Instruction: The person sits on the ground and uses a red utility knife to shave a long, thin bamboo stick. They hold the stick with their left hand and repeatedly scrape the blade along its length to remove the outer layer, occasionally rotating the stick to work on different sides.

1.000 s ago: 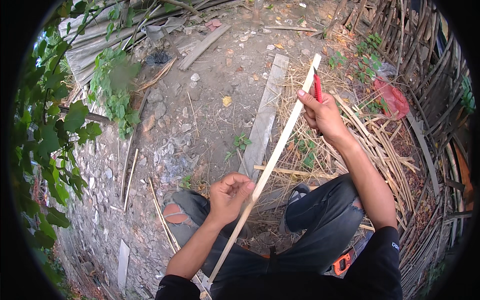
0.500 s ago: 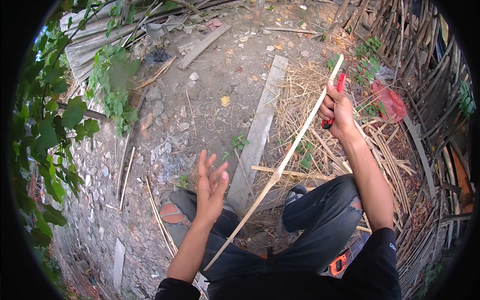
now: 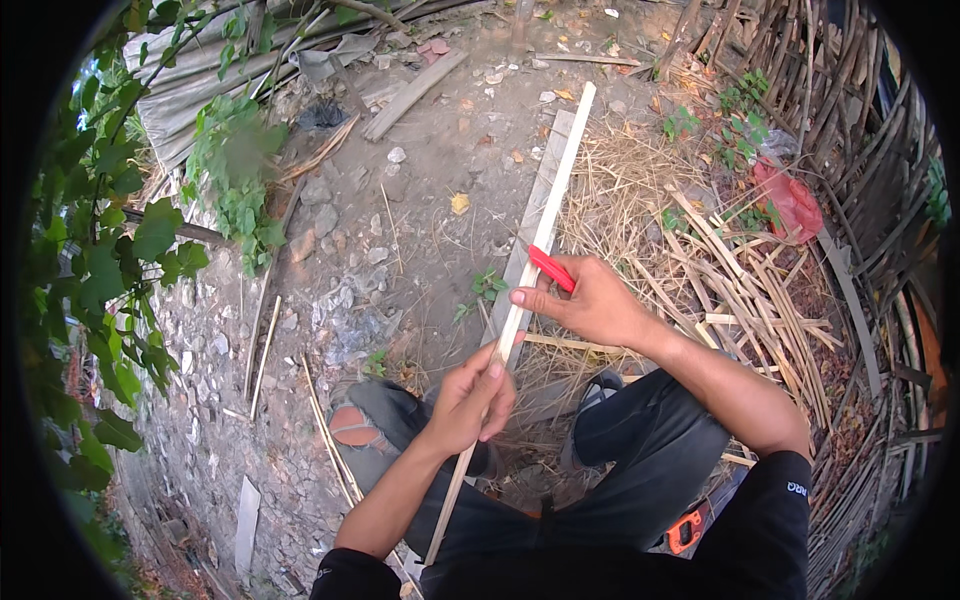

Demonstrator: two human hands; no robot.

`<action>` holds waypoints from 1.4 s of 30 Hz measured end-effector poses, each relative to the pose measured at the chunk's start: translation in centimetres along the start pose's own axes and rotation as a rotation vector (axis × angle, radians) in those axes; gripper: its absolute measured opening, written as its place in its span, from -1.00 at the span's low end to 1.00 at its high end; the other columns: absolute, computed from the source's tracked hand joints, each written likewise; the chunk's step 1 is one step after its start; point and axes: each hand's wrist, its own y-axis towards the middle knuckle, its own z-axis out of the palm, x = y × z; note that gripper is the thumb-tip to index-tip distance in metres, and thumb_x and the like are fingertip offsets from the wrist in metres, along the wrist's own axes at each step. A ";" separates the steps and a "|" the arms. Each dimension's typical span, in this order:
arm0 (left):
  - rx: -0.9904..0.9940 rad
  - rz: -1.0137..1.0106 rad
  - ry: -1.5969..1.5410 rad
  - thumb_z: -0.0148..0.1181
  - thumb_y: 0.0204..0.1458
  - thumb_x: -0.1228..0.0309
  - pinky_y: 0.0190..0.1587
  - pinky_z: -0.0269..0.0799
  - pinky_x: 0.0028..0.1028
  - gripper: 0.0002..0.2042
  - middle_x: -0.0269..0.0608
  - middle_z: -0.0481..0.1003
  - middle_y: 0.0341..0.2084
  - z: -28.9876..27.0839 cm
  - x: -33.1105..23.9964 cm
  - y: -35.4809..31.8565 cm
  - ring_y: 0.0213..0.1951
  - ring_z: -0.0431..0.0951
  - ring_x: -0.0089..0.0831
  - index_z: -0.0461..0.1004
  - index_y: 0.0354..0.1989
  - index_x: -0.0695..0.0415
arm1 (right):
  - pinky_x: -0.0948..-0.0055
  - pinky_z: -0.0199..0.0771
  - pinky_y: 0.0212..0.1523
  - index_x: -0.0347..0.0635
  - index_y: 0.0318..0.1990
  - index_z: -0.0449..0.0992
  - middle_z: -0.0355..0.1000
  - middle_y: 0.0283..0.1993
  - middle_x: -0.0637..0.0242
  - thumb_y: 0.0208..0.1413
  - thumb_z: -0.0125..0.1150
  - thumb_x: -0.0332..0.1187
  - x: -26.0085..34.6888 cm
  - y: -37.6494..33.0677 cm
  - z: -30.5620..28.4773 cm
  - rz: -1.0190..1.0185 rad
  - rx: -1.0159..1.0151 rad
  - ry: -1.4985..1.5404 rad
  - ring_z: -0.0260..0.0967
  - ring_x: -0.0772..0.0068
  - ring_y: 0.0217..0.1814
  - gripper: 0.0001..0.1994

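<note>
A long pale bamboo strip [image 3: 566, 175] slants up from my lap, its far end away from me. My left hand [image 3: 468, 400] is closed round its lower middle, above my knees. Farther up the strip, my right hand [image 3: 605, 305] grips a red utility knife [image 3: 552, 268] that lies against the strip's right edge. The right thumb is by the strip, just below the knife. The knife's blade is too fine to make out clearly.
A weathered board [image 3: 533, 215] lies on the ground under the strip. Right of it are straw-like shavings [image 3: 620, 180] and several cut strips [image 3: 740, 265]. An orange-handled tool [image 3: 685, 532] lies by my right hip. A stick fence [image 3: 840, 110] stands at right; leafy vines [image 3: 100, 270] hang at left.
My left hand, open before, has closed round the strip. My right hand has come left and down, holding the knife against the strip. The strip's far end has swung left.
</note>
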 end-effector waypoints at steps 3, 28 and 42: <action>-0.033 -0.005 -0.023 -0.24 0.44 0.22 -0.74 0.12 -0.60 -0.53 -0.29 0.29 -0.63 -0.2 0.1 0.1 -0.80 0.19 -0.61 0.08 0.42 0.17 | 0.33 0.29 -0.51 -0.30 -0.49 0.49 0.30 -0.67 0.33 0.10 0.41 0.05 0.1 -0.4 1.7 0.001 0.087 -0.068 0.21 0.51 -0.60 -0.49; -0.105 -0.125 -0.140 -0.17 0.43 0.21 -0.75 -0.02 -0.61 -0.52 -0.48 0.07 -0.71 -1.1 -0.1 -1.2 -0.82 0.01 -0.69 0.14 0.41 0.20 | -0.01 0.54 -0.30 -0.30 -0.35 0.58 0.50 -0.56 -0.06 0.31 -0.07 0.22 -1.9 2.3 0.0 0.112 -0.126 -0.521 0.55 -0.19 -0.38 -0.35; -0.087 -0.005 -0.286 -0.25 0.43 0.12 -0.81 0.04 -0.61 -0.49 -0.42 0.10 -0.69 -0.8 -0.1 -0.7 -0.85 0.01 -0.66 -0.05 0.51 -0.11 | -0.06 0.48 -0.36 -0.32 -0.34 0.58 0.44 -0.60 -0.08 0.32 0.00 0.11 1.6 -2.6 2.3 -0.188 0.191 -0.384 0.50 -0.21 -0.47 -0.43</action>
